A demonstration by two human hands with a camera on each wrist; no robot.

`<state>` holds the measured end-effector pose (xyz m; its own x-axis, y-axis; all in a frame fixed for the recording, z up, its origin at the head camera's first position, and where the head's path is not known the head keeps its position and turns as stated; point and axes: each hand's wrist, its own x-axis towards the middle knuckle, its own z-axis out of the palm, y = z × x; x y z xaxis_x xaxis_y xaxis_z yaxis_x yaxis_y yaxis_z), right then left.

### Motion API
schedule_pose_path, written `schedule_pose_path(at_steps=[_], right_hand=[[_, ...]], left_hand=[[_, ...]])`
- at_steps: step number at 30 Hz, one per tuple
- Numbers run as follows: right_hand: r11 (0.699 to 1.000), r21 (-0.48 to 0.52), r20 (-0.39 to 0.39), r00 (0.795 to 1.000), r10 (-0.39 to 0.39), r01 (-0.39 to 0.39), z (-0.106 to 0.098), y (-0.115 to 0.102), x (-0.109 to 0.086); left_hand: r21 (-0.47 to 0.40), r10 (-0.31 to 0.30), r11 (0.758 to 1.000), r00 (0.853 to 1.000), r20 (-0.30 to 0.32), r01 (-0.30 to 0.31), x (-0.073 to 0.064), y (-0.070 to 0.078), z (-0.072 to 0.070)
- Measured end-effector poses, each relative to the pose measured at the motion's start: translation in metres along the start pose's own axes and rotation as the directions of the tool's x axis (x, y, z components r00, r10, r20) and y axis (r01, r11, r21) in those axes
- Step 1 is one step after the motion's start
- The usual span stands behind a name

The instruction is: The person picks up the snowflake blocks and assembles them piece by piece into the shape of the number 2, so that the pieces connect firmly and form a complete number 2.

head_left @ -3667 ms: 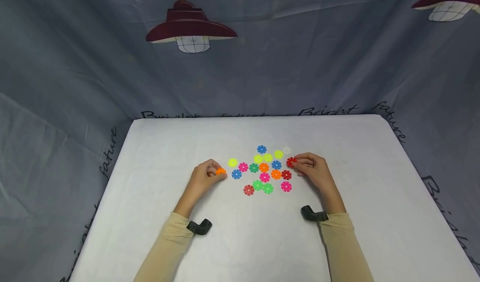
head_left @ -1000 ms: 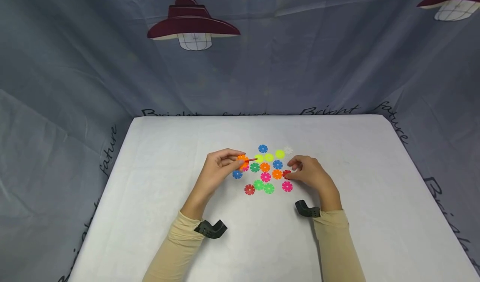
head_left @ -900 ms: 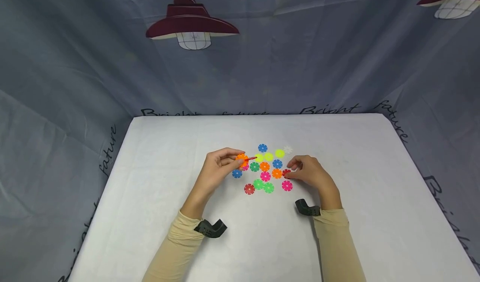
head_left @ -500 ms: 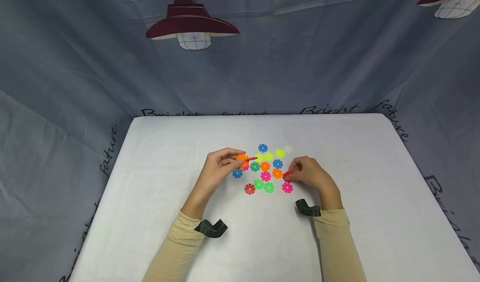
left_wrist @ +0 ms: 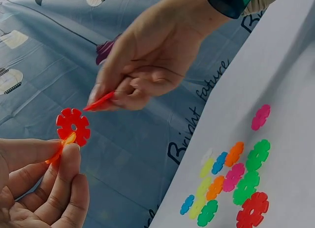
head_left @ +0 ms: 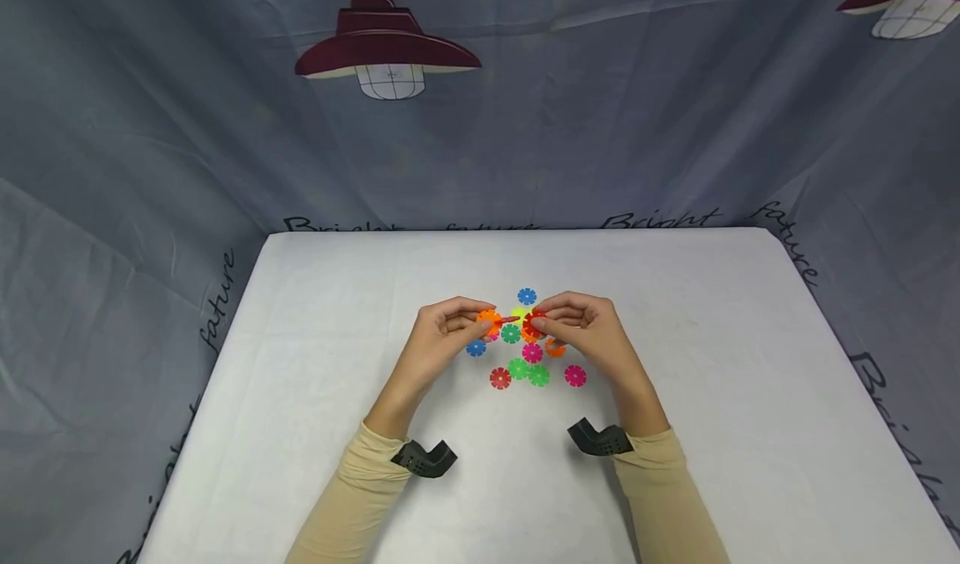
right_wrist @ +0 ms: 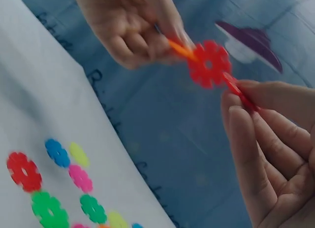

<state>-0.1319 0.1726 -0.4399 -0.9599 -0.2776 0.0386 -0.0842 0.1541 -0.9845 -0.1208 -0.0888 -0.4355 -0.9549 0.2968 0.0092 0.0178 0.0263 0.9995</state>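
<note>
Since half a second ago, the right hand [head_left: 590, 326] has moved left, now pinching a red disc [head_left: 528, 325] above the tabletop [head_left: 517, 489], near the left hand [head_left: 441, 331]. That one pinches an orange disc [head_left: 488, 320] with a second red disc [left_wrist: 64, 120] joined to it. Right fingers partly hide the loose discs [head_left: 511, 333], and whether the reds touch is hard to tell.

Grey-blue cloth [head_left: 600, 147] bears printed maroon lamps [head_left: 387, 47] and lettering [head_left: 660, 220]; the table [head_left: 765, 381] is white.
</note>
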Motion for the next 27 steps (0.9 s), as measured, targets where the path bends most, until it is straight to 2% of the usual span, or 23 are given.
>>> schedule_pose_path(at_steps=[7,22,27], right_hand=[[0.999,-0.043,-0.036,0.999,-0.014,0.013,0.013,-0.005,-0.002],[0.993,-0.102,0.002,0.998,-0.060,0.059,0.014,-0.008,-0.003],[0.994,-0.086,-0.002,0.997,-0.073,0.072,0.016,-0.009,-0.004]], left_hand=[[0.002,0.002,1.000,1.000,-0.001,-0.002,0.000,0.001,0.000],[0.041,0.020,0.999,1.000,0.004,-0.020,-0.002,0.002,-0.001],[0.052,0.014,0.999,1.000,0.004,-0.014,-0.002,0.002,-0.001]])
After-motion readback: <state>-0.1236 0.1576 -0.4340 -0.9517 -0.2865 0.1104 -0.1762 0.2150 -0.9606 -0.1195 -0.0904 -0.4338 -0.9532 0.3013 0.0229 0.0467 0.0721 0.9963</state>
